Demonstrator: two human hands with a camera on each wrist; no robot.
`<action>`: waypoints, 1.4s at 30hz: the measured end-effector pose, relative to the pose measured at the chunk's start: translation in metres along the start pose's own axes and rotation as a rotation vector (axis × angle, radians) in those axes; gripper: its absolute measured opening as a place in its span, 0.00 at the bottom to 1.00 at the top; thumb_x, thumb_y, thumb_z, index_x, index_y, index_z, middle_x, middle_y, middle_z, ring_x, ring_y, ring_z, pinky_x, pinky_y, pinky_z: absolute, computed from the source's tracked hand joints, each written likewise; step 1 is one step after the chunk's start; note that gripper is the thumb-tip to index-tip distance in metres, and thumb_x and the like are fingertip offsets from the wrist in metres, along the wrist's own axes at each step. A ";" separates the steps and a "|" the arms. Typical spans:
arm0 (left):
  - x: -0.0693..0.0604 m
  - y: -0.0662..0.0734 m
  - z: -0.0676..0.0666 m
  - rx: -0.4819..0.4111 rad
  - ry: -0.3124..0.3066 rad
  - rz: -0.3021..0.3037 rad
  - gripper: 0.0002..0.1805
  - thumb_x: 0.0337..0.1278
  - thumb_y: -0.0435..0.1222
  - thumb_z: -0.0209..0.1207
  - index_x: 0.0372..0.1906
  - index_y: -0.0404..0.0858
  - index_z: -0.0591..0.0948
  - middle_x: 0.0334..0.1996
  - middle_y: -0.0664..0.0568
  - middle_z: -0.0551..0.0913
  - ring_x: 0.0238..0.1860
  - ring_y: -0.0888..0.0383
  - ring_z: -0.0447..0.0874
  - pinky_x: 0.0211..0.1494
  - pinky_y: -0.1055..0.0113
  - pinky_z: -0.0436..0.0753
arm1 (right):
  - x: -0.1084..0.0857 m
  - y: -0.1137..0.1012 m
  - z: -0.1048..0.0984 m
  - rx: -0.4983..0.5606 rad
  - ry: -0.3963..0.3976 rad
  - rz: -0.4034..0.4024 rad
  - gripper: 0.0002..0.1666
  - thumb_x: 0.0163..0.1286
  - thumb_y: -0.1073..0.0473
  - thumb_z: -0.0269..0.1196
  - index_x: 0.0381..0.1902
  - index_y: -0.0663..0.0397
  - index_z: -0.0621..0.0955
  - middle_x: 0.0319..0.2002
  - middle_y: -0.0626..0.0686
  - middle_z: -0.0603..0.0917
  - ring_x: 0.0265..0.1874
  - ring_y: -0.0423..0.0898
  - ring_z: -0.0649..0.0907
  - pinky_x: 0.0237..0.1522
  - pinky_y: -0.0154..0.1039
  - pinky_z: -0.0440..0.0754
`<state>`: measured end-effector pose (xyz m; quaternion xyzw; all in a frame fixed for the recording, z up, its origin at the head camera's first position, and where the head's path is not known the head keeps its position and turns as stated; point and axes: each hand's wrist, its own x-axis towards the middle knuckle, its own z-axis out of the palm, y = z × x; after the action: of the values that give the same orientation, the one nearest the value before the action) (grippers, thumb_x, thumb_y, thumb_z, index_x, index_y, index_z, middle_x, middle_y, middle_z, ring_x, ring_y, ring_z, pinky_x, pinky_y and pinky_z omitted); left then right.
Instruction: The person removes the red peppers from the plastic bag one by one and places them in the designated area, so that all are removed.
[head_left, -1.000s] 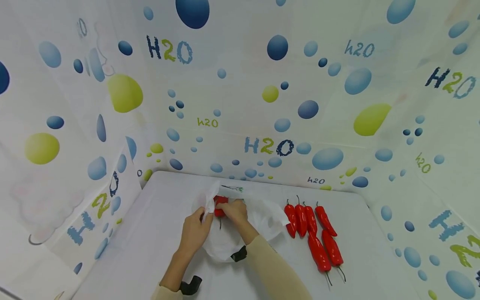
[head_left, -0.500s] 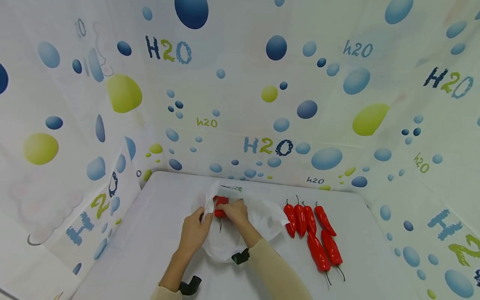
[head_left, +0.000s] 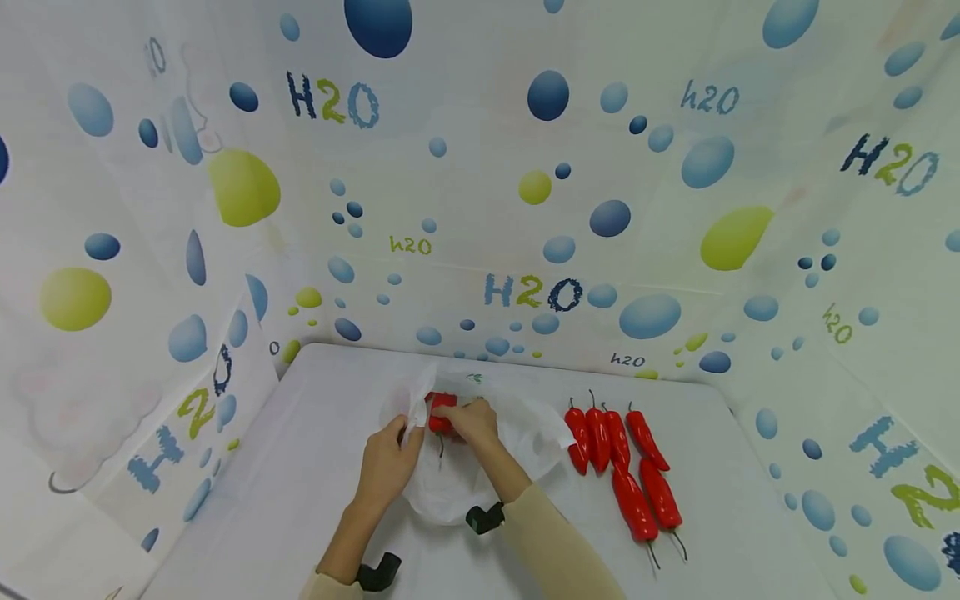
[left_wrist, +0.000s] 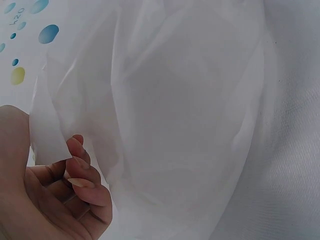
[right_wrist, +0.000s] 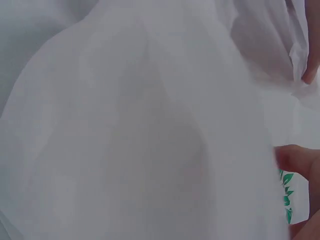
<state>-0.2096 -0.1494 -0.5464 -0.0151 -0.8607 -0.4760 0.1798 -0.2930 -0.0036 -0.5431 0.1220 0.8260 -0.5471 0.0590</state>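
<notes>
A thin white plastic bag [head_left: 525, 425] lies on the table with its mouth spread toward the person. My left hand [head_left: 386, 467] pinches the left edge of that mouth. In the left wrist view, the same left hand [left_wrist: 65, 195] has a flap of the bag between thumb and curled fingers. Inside the opening, my right hand [head_left: 474, 419] grips a red chili pepper [head_left: 442, 410], whose stem points toward the person. The right wrist view shows mostly blurred bag, with right-hand fingers [right_wrist: 297, 162] at the right border; no pepper is visible there.
Several red chili peppers [head_left: 633, 504] lie in two rows right of the bag on the white table [head_left: 300, 442]. A white curtain [head_left: 465, 183] with blue and green dots surrounds the table. Black straps [head_left: 483, 518] sit at both wrists.
My right forearm has shifted slightly to the right while the hand stays at the pepper. The printed mark on the bag shows less than before. The left hand keeps its hold.
</notes>
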 end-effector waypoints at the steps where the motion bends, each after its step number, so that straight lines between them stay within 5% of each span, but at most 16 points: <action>1: 0.000 0.000 0.000 0.000 0.000 -0.001 0.10 0.71 0.36 0.62 0.32 0.39 0.77 0.18 0.56 0.69 0.20 0.61 0.67 0.23 0.68 0.66 | -0.001 0.000 -0.001 0.009 -0.005 0.004 0.31 0.57 0.46 0.78 0.46 0.67 0.83 0.34 0.55 0.86 0.24 0.46 0.87 0.28 0.38 0.87; 42: -0.001 0.004 0.001 -0.006 -0.026 -0.024 0.09 0.72 0.36 0.59 0.33 0.38 0.78 0.18 0.55 0.67 0.20 0.60 0.66 0.23 0.68 0.66 | -0.054 0.012 -0.037 0.245 -0.074 -0.052 0.25 0.61 0.44 0.76 0.38 0.61 0.86 0.31 0.53 0.88 0.25 0.46 0.86 0.37 0.41 0.88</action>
<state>-0.2080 -0.1464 -0.5439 -0.0116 -0.8617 -0.4804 0.1629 -0.2363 0.0279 -0.5269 0.0865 0.7531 -0.6495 0.0598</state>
